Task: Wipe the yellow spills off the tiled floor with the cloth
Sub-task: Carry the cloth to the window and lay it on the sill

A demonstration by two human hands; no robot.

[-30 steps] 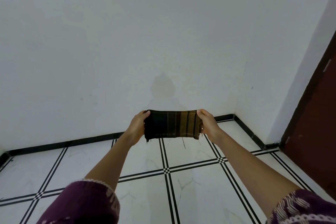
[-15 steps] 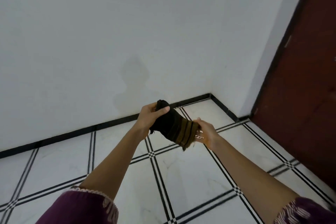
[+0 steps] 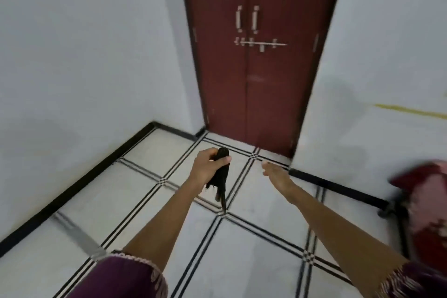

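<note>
Left hand (image 3: 208,167) is gripping the bunched dark striped cloth (image 3: 221,178), tail dangling below; right hand (image 3: 275,172) is hanging open, empty. No yellow spills visible on the white tiled floor (image 3: 254,244); risk: loose tail smearing instead of wiping.

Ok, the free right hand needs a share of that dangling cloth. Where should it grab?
Probably the hanging tail of the cloth, pinched from the right. The left hand already fists the bunched top, so only the tapering lower end hangs free, facing the open right hand.

Even soft indoor light; faint shadows on wall (image 3: 72,55); motion blur throughout, worst at right edge; wide-angle bending.
</note>
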